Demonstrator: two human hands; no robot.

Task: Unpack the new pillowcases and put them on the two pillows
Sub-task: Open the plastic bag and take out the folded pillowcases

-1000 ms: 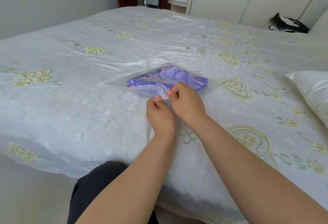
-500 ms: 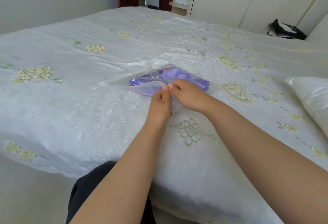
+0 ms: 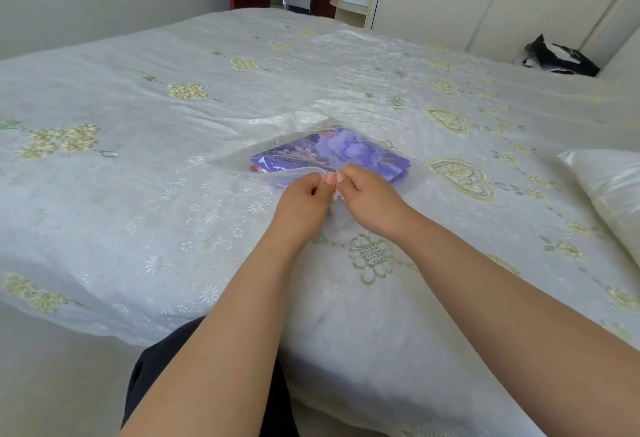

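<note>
Both grips are pinched onto the near edge of the clear plastic bag [image 3: 311, 156], left hand [image 3: 301, 197] and right hand [image 3: 372, 194] side by side, thumbs nearly touching. Going by size: the bed [image 3: 173, 194] carries everything, one pillow [image 3: 609, 187] sits off to the right, and the folded purple pillowcases [image 3: 332, 154] are sealed inside the bag just beyond the fingers. Bag's long side runs left-right, so I'd guess the opening gets pulled apart sideways.

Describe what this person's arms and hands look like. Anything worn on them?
Both forearms are bare: no sleeves, watch or bracelet in view. The left hand and right hand wear no gloves or visible rings. Fingernails look short and unpainted.
</note>
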